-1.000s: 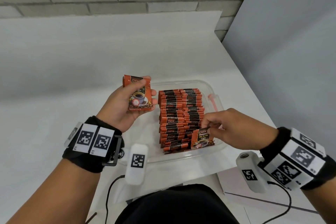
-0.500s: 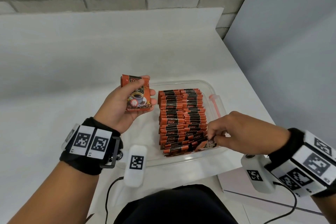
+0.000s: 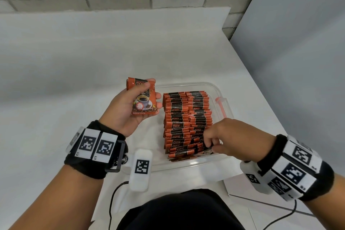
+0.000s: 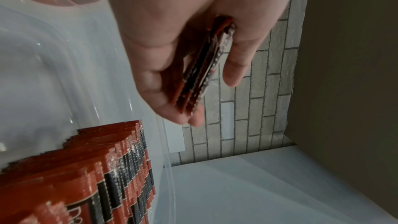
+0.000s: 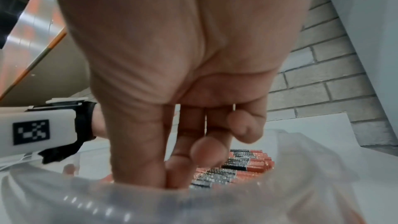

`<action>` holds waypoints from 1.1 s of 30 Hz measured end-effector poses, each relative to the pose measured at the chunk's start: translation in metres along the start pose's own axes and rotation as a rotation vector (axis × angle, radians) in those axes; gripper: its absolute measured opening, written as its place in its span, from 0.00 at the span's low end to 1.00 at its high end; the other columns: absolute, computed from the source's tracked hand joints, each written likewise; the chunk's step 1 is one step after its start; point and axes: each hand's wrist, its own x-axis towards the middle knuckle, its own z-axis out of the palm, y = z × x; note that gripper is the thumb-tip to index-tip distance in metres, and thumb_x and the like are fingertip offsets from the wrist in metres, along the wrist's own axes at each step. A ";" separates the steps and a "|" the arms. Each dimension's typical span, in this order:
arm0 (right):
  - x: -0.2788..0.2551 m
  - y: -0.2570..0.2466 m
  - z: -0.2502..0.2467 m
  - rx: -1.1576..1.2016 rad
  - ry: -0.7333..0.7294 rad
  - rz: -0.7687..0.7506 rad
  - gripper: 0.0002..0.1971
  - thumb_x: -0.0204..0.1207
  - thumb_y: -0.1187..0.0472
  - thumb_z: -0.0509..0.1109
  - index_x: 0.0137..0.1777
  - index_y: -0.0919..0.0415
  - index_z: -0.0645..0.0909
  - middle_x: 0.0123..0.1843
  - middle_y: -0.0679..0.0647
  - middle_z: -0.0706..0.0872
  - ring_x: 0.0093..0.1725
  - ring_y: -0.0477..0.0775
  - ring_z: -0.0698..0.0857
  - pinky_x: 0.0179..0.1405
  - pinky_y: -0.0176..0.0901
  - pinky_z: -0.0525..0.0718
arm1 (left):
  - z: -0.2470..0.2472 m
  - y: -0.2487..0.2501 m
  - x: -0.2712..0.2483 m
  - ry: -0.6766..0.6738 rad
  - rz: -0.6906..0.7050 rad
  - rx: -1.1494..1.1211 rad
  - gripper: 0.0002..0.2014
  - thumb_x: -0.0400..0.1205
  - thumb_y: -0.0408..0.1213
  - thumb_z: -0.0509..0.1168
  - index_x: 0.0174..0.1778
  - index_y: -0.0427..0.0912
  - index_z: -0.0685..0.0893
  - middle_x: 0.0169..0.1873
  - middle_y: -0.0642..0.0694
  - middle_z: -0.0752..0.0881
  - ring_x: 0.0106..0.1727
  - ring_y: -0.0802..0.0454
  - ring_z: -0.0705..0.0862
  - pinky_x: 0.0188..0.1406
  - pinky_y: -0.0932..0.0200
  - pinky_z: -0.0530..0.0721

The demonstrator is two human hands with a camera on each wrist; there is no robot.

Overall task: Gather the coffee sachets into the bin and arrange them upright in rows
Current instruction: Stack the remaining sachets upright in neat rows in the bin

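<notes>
Head view: my left hand point(image 3: 128, 110) sits left of centre, fingers point(image 3: 157, 96) clamped on a small stack of sachets point(image 3: 143, 99), face up, above the left edge of the bin point(image 3: 218, 91). Left wrist view shows that stack point(image 4: 206, 67) edge-on between thumb and fingers. My right hand point(image 3: 235, 138) is low right of centre, fingers point(image 3: 211, 139) pinched on one sachet point(image 3: 206, 152) at the near end of the rows point(image 3: 186, 121), pushed down among them. Rows stand upright in the bin's right half. Bin sits on the white worktop point(image 3: 74, 80).
</notes>
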 end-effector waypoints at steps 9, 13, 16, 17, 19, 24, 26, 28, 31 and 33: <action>0.016 0.000 0.005 -0.202 -0.058 -0.026 0.09 0.72 0.69 0.67 0.38 0.54 0.84 0.41 0.47 0.87 0.40 0.48 0.83 0.30 0.30 0.70 | 0.001 0.001 -0.002 -0.002 -0.001 0.004 0.20 0.70 0.44 0.66 0.57 0.43 0.85 0.36 0.43 0.89 0.35 0.47 0.88 0.36 0.57 0.87; 0.018 0.002 0.008 -0.180 -0.033 -0.010 0.13 0.70 0.70 0.68 0.30 0.52 0.76 0.34 0.46 0.82 0.37 0.49 0.81 0.28 0.31 0.69 | 0.001 0.000 -0.002 -0.004 -0.005 -0.021 0.18 0.73 0.42 0.65 0.58 0.42 0.84 0.36 0.42 0.88 0.34 0.47 0.88 0.35 0.57 0.87; 0.018 0.004 0.009 -0.118 -0.023 0.008 0.18 0.70 0.69 0.70 0.26 0.50 0.71 0.28 0.40 0.74 0.33 0.46 0.78 0.29 0.30 0.68 | 0.002 0.000 -0.002 0.000 -0.027 -0.061 0.13 0.81 0.37 0.61 0.58 0.39 0.83 0.39 0.39 0.87 0.33 0.43 0.88 0.33 0.57 0.88; 0.018 0.005 0.009 -0.095 -0.024 0.013 0.15 0.70 0.69 0.70 0.27 0.51 0.75 0.28 0.39 0.75 0.32 0.44 0.77 0.30 0.28 0.69 | 0.003 0.000 -0.002 0.000 -0.036 -0.072 0.13 0.83 0.35 0.58 0.59 0.38 0.82 0.39 0.38 0.87 0.33 0.42 0.88 0.32 0.56 0.88; 0.015 0.005 0.007 -0.057 -0.024 0.014 0.08 0.72 0.68 0.71 0.35 0.57 0.84 0.30 0.41 0.78 0.32 0.40 0.77 0.31 0.23 0.71 | 0.003 0.000 -0.004 -0.012 -0.050 -0.081 0.14 0.83 0.33 0.55 0.60 0.37 0.82 0.38 0.38 0.87 0.33 0.41 0.89 0.31 0.55 0.88; 0.012 0.005 0.006 -0.017 -0.016 0.023 0.06 0.74 0.68 0.69 0.38 0.59 0.86 0.34 0.45 0.83 0.33 0.43 0.81 0.36 0.28 0.79 | 0.005 -0.001 -0.006 -0.012 -0.054 -0.031 0.12 0.82 0.29 0.56 0.56 0.36 0.83 0.40 0.37 0.89 0.37 0.41 0.90 0.35 0.51 0.90; 0.010 0.005 0.006 -0.006 -0.019 0.025 0.06 0.74 0.67 0.69 0.39 0.60 0.86 0.35 0.47 0.86 0.35 0.44 0.83 0.38 0.31 0.82 | 0.006 -0.002 -0.006 -0.003 -0.046 0.018 0.11 0.82 0.28 0.59 0.57 0.36 0.83 0.44 0.36 0.89 0.39 0.44 0.90 0.38 0.50 0.90; 0.007 0.005 0.004 0.073 -0.019 0.025 0.05 0.76 0.64 0.69 0.40 0.58 0.86 0.36 0.47 0.88 0.35 0.42 0.85 0.37 0.30 0.81 | 0.007 -0.004 -0.007 -0.018 -0.037 0.058 0.11 0.81 0.27 0.61 0.58 0.38 0.83 0.45 0.37 0.90 0.41 0.45 0.90 0.38 0.51 0.90; 0.004 -0.002 -0.007 0.315 0.202 -0.017 0.03 0.77 0.56 0.70 0.44 0.51 0.84 0.36 0.41 0.86 0.35 0.36 0.83 0.38 0.25 0.75 | 0.012 -0.006 -0.010 -0.080 -0.024 0.086 0.12 0.79 0.25 0.63 0.55 0.41 0.84 0.42 0.41 0.91 0.40 0.47 0.90 0.39 0.51 0.89; 0.007 -0.008 -0.017 0.473 0.453 -0.002 0.06 0.76 0.51 0.69 0.51 0.47 0.82 0.41 0.40 0.84 0.38 0.38 0.82 0.40 0.27 0.76 | 0.018 -0.008 -0.013 -0.140 -0.016 0.101 0.13 0.77 0.24 0.65 0.56 0.40 0.84 0.42 0.41 0.91 0.40 0.47 0.90 0.40 0.50 0.89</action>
